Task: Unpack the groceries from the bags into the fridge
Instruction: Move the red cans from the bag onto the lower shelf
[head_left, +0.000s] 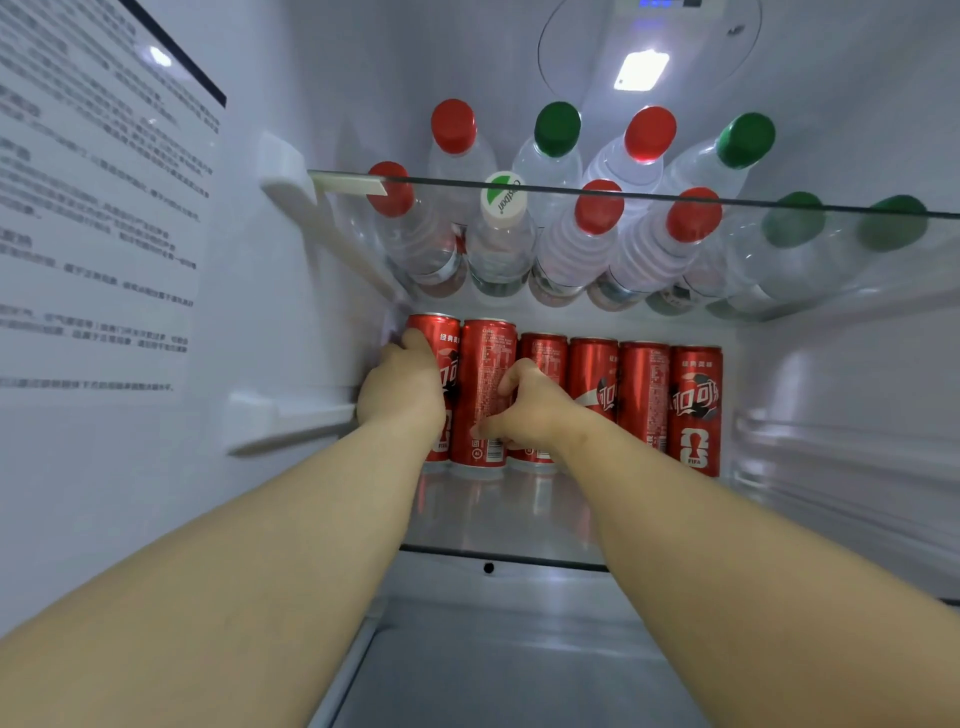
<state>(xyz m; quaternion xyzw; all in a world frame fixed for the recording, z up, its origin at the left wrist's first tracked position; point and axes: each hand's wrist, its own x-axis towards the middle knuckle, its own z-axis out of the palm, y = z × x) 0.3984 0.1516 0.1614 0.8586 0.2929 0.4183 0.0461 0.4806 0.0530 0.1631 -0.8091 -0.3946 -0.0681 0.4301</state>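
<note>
in the fridge (291, 312) the stocking step is on, at the glass shelf (498, 514) — the left hand (402, 387) wraps the end can (441, 332), the right hand (527, 408) clutches the second can (485, 364) — so next, likely, both should let go gently, leaving them upright.

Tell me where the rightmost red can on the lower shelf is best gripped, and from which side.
Grip the rightmost red can round its mid-body, coming from the front: it stands upright, its right flank looks free, a neighbouring can crowds its left.
</note>
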